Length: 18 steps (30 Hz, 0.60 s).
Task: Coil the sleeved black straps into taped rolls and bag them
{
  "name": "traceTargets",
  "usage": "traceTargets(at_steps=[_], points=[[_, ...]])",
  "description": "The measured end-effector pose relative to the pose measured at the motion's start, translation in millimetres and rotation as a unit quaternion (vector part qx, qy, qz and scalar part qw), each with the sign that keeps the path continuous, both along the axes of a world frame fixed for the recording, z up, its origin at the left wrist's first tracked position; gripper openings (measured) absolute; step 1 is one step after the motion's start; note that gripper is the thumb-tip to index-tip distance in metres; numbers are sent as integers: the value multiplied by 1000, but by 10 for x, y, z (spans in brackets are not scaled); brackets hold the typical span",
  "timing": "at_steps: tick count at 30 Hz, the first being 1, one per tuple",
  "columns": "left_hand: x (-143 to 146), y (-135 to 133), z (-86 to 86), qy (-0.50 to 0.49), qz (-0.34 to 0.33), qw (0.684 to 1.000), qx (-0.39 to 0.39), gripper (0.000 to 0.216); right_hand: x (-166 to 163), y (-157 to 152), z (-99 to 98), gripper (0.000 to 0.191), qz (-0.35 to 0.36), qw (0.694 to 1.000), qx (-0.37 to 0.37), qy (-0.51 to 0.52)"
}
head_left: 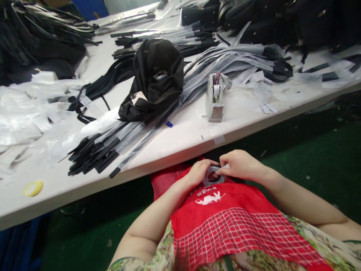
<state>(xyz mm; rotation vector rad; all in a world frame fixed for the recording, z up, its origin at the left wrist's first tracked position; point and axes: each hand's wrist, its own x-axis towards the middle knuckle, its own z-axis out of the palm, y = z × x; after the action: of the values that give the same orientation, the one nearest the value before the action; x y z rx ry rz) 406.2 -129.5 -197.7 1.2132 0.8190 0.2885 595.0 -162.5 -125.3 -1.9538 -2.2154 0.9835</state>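
A roll of tape [213, 176] is held in the lap, below the table edge [180, 150]. It's pinched by the left hand [199, 172] and right hand [239, 165]; best kept steady while the end is picked loose.

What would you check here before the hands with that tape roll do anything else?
1. Both hands on the tape roll: left hand and right hand grip it: ok.
2. Roll supported over the red apron: ok.
3. Loose tape end found: cannot tell.
4. Tape dispenser upright on the white table: ok.
5. Table space by the dispenser free of black straps: not ok, cluttered.
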Motion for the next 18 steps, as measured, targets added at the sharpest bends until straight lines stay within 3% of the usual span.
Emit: traceTargets(at_steps=[2, 7, 10, 15, 18], points=[[-16, 6, -3, 10, -3, 999, 42, 37, 81, -12, -12, 32, -38, 994, -36, 100], [-34, -30, 113, 13, -20, 996, 91, 29, 153, -47, -197, 27, -131, 942, -90, 295], [-13, -94, 217, 46, -28, 987, 149, 27, 102, -39, -374, 30, -175, 909, -107, 363], [6, -201, 267, 60, 19, 979, 193, 22, 59, -3, -604, 44, -272, 865, -109, 408], [-16, -231, 263, 42, 27, 977, 208, 18, 8, -44, -678, 42, -284, 837, -177, 433]])
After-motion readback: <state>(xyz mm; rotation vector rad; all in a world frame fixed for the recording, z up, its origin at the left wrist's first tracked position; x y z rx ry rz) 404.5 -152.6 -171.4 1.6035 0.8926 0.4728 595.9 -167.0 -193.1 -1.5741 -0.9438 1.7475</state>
